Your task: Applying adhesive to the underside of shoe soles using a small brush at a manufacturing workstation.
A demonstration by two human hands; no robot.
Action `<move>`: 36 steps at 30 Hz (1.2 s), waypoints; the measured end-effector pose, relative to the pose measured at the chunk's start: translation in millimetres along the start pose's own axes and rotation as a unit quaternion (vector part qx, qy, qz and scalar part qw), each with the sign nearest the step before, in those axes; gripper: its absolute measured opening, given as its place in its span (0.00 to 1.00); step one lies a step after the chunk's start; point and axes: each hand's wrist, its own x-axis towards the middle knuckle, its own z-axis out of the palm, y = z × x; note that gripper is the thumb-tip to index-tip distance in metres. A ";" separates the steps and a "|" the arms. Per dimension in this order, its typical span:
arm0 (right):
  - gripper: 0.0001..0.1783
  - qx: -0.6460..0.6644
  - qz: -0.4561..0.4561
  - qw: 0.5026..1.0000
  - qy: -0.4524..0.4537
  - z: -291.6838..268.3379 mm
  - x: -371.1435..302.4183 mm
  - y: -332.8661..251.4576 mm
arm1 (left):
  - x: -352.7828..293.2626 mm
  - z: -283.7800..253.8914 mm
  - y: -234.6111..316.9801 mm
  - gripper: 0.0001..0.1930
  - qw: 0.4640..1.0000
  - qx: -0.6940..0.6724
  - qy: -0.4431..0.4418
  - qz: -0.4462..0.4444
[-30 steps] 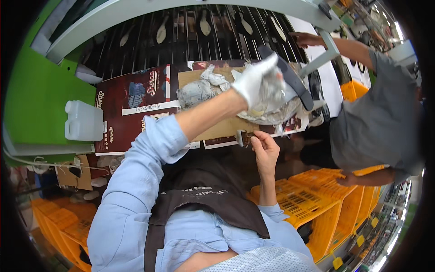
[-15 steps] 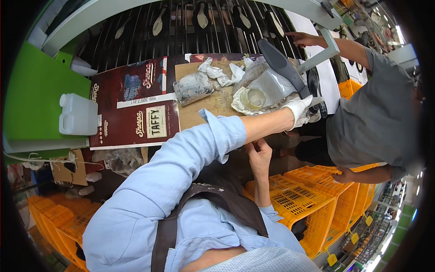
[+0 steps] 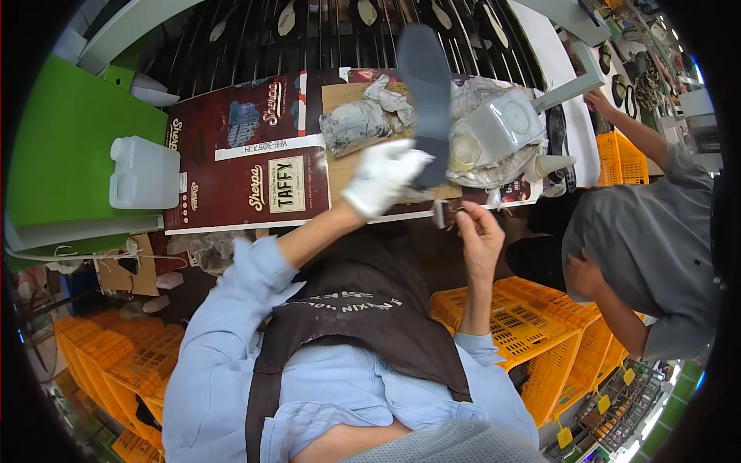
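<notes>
My left hand (image 3: pixel 384 179), in a white glove, grips a dark grey shoe sole (image 3: pixel 423 96) by its narrower lower end. The sole stands up over the work surface, slightly blurred. My bare right hand (image 3: pixel 480 230) is pinched on a small brown tool with a pale end (image 3: pixel 443 214), just off the table's front edge; its kind is unclear. Behind the gloved hand lies a smeared, wrapped bundle (image 3: pixel 353 127) on brown cardboard (image 3: pixel 340 163). To the right sit a cup of yellowish liquid (image 3: pixel 465 150) and a tilted clear plastic container (image 3: pixel 509 119) on crumpled plastic.
A white jug (image 3: pixel 145 174) stands at the left by a green panel (image 3: pixel 85 139). Soles lie on the roller conveyor (image 3: pixel 324 42) at the back. Yellow crates (image 3: pixel 502 312) are stacked at the lower right. A person in grey (image 3: pixel 641 247) stands on the right.
My left hand has come left and nearer, bringing the sole away from the containers and turning it more upright. My right hand stays pinched near the table edge, now with the small tool showing.
</notes>
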 end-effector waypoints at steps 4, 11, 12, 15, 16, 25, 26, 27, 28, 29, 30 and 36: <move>0.10 -0.072 -0.055 0.993 0.076 -16.1 22.0 -24.1 | -48.2 -84.0 5.8 0.18 0.987 -0.017 0.158 0.017; 0.11 -0.269 -0.299 0.911 0.095 -10.6 86.5 -47.3 | -92.0 -177.1 -34.0 0.17 0.801 -0.561 0.176 -0.115; 0.11 -0.308 -0.300 0.899 0.085 -5.7 91.6 -46.8 | -94.0 -180.9 -40.6 0.17 0.788 -0.593 0.127 -0.108; 0.10 -0.395 -0.300 0.867 0.054 12.3 102.3 -38.8 | -93.5 -180.7 -55.5 0.14 0.743 -0.656 0.080 -0.106; 0.09 -0.430 -0.313 0.844 0.060 17.1 105.0 -35.2 | -91.4 -178.9 -57.9 0.14 0.763 -0.623 0.127 -0.116; 0.10 -0.534 -0.275 0.798 0.052 30.5 116.0 -15.1 | -92.3 -165.9 -56.2 0.20 0.861 -0.399 0.307 0.071; 0.10 -0.539 -0.263 0.799 0.047 30.5 116.0 -16.0 | -95.2 -166.0 -55.3 0.25 0.869 -0.401 0.279 0.082; 0.11 -0.543 -0.265 0.796 0.044 30.5 115.8 -17.3 | -98.0 -168.1 -53.0 0.27 0.869 -0.407 0.274 0.066; 0.11 -0.543 -0.261 0.798 0.034 30.7 115.4 -18.8 | -99.2 -170.9 -50.4 0.28 0.875 -0.416 0.240 0.063; 0.11 -0.542 -0.264 0.797 0.027 30.7 115.0 -20.3 | -99.6 -173.7 -47.8 0.29 0.881 -0.423 0.204 0.060; 0.11 -0.543 -0.267 0.796 0.021 31.0 114.4 -21.7 | -98.1 -175.2 -46.2 0.30 0.873 -0.435 0.210 0.074; 0.14 -0.550 -0.265 0.792 0.022 32.0 113.3 -25.6 | -92.1 -171.4 -37.5 0.26 0.855 -0.499 0.131 0.048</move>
